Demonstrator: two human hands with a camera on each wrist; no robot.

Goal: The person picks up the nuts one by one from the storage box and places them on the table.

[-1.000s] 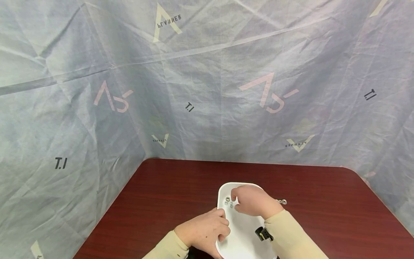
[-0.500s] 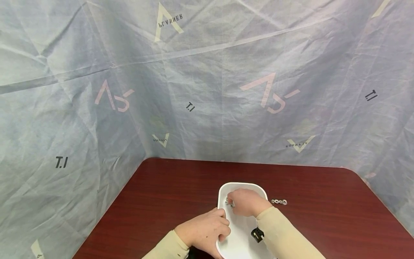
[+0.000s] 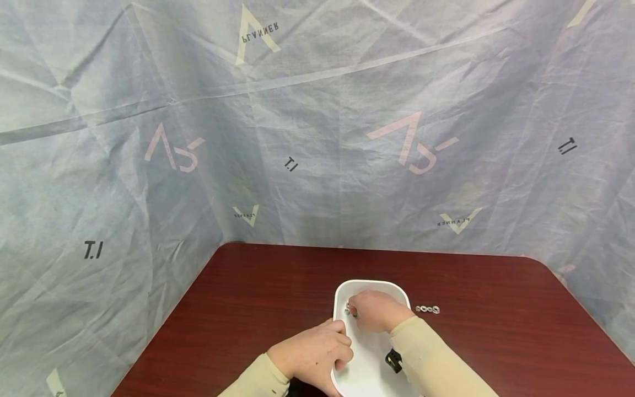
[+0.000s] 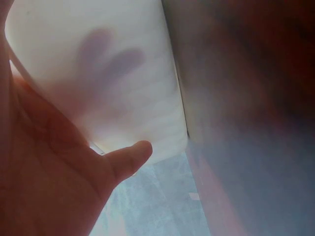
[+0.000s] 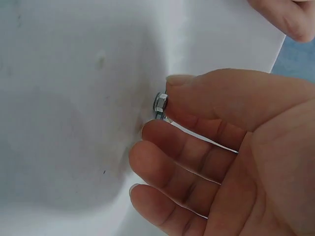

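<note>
In the head view, a white rectangular tray (image 3: 369, 358) stands on the table. My left hand (image 3: 315, 353) grips its left wall, fingers curled over the rim into the tray. The left wrist view shows the thumb (image 4: 130, 160) along the outer wall, with fingers showing dimly through the plastic. My right hand (image 3: 377, 311) is inside the tray at its far left. Its thumb and index finger pinch a small silvery hex nut (image 5: 161, 102), best seen in the right wrist view. Other nuts (image 3: 348, 311) lie beside those fingertips, partly hidden by the hand.
Several metal nuts (image 3: 428, 309) lie in a row on the dark red-brown table (image 3: 278, 281), right of the tray. A black device (image 3: 394, 361) is strapped at the right wrist. Grey printed sheeting (image 3: 317, 193) hangs behind and beside the table.
My right hand has moved left and down to the nuts in the tray, and its fingers have drawn together. The row on the table is more exposed. My left hand stays put.
</note>
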